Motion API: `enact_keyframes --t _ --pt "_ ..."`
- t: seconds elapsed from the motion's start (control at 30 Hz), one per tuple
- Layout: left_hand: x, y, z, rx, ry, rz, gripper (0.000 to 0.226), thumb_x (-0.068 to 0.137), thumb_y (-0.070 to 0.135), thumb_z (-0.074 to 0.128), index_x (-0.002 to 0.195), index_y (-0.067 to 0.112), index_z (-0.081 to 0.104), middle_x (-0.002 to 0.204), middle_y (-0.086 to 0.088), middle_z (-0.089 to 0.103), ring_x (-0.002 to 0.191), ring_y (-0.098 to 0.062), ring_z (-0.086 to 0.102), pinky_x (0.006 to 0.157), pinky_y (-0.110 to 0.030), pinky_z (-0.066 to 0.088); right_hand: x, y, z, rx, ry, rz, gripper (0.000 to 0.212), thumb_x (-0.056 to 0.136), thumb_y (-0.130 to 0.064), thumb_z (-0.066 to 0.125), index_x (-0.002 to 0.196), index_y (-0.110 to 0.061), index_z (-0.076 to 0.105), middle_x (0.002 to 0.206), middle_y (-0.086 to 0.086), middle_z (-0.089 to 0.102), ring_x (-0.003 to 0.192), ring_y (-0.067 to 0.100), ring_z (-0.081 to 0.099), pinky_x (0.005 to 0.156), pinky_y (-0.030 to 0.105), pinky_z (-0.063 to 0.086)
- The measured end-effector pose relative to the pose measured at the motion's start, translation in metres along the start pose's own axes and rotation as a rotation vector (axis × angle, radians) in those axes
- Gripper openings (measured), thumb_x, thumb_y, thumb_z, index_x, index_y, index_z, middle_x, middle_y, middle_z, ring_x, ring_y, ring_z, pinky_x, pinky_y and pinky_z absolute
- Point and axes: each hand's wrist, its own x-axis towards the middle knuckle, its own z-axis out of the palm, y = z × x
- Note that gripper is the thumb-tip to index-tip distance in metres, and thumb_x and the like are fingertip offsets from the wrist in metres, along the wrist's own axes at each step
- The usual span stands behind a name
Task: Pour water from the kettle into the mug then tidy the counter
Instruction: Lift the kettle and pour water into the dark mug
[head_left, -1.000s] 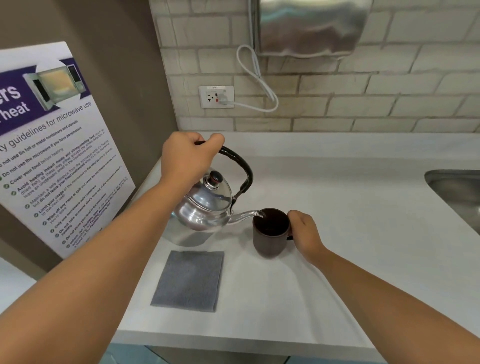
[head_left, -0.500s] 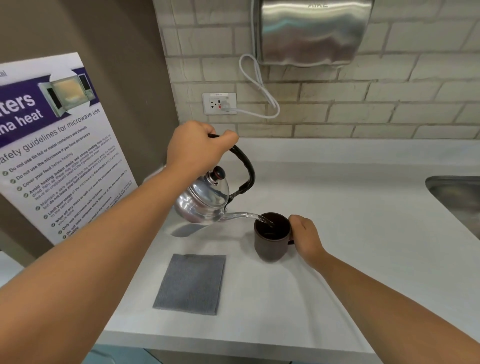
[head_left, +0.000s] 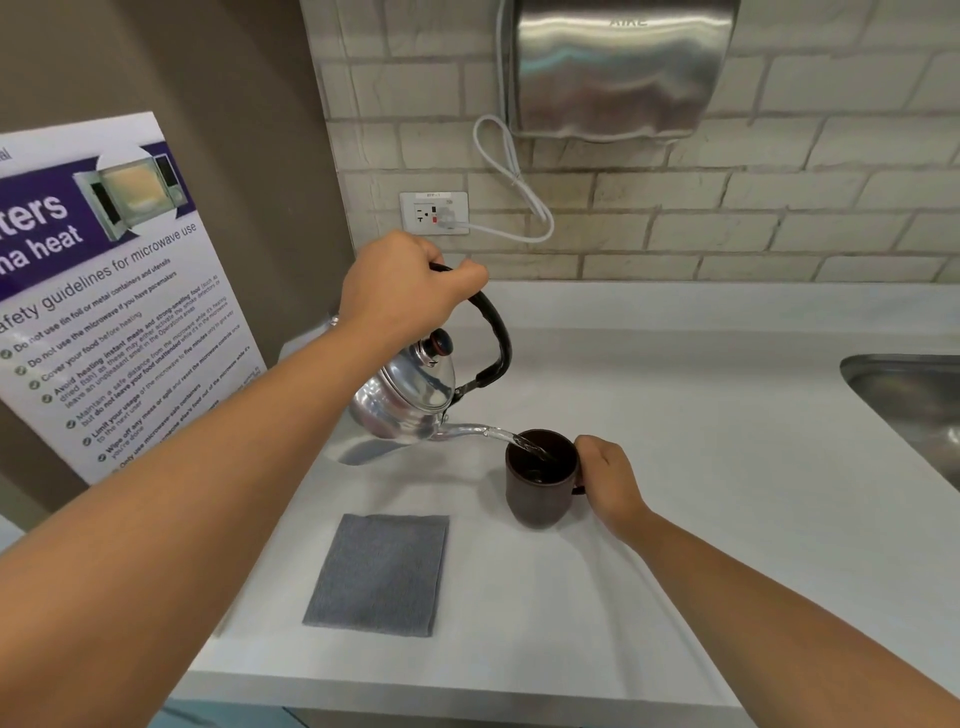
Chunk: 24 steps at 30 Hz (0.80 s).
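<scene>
A shiny metal kettle (head_left: 410, 400) hangs tilted above the white counter (head_left: 701, 467), its spout over a dark brown mug (head_left: 537, 491). Water runs from the spout into the mug. My left hand (head_left: 405, 291) is closed around the kettle's black handle. The mug stands upright on the counter, and my right hand (head_left: 610, 480) grips its handle on the right side. A folded grey cloth (head_left: 379, 574) lies flat on the counter in front of the kettle, left of the mug.
A steel sink (head_left: 914, 410) is set into the counter at the right edge. A microwave safety poster (head_left: 104, 312) leans at the left. On the brick wall hang a steel hand dryer (head_left: 618, 67) and a socket (head_left: 434, 213) with a white cord.
The kettle has lifted off the counter and tipped further toward the mug; water now flows into it. My right hand has stayed on the mug's handle.
</scene>
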Motion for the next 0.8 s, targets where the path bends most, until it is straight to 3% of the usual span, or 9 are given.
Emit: enact_keyframes --t 0.17,0.4,0.63,0.8 --pt "0.004 0.002 -0.001 0.022 -0.001 0.012 0.04 0.068 0.044 0.059 0.046 0.016 0.039 0.039 0.007 0.029 0.039 -0.014 0.028 0.043 -0.022 0.026 0.001 0.002 -0.001 -0.028 -0.011 -0.006 0.026 0.083 -0.01 0.039 0.058 -0.012 0.034 0.062 0.006 0.033 0.062 0.019 0.03 0.059 0.034 0.03" --pt "0.004 0.002 0.001 0.03 0.002 0.022 0.043 0.068 0.043 0.059 0.045 0.017 0.033 0.04 0.007 0.026 0.039 -0.014 0.025 0.043 -0.022 0.023 0.001 0.0 -0.001 -0.02 -0.018 0.007 0.029 0.085 -0.008 0.038 0.057 -0.016 0.03 0.059 0.002 0.031 0.058 0.016 0.028 0.052 0.025 0.033" --pt "-0.005 -0.004 0.004 -0.074 0.03 0.009 0.045 0.066 0.04 0.059 0.045 0.016 0.028 0.042 0.005 0.024 0.043 -0.015 0.023 0.045 -0.026 0.022 -0.001 -0.002 -0.002 -0.02 -0.023 0.018 0.029 0.085 -0.008 0.038 0.058 -0.015 0.029 0.061 0.003 0.03 0.06 0.017 0.027 0.055 0.03 0.032" --pt "-0.015 -0.014 0.009 -0.179 0.062 -0.017 0.043 0.068 0.037 0.06 0.047 0.012 0.033 0.045 0.0 0.026 0.046 -0.016 0.026 0.048 -0.03 0.025 -0.001 -0.004 -0.002 -0.022 -0.034 0.024 0.028 0.086 -0.008 0.038 0.059 -0.013 0.03 0.061 0.004 0.03 0.058 0.015 0.027 0.051 0.023 0.033"
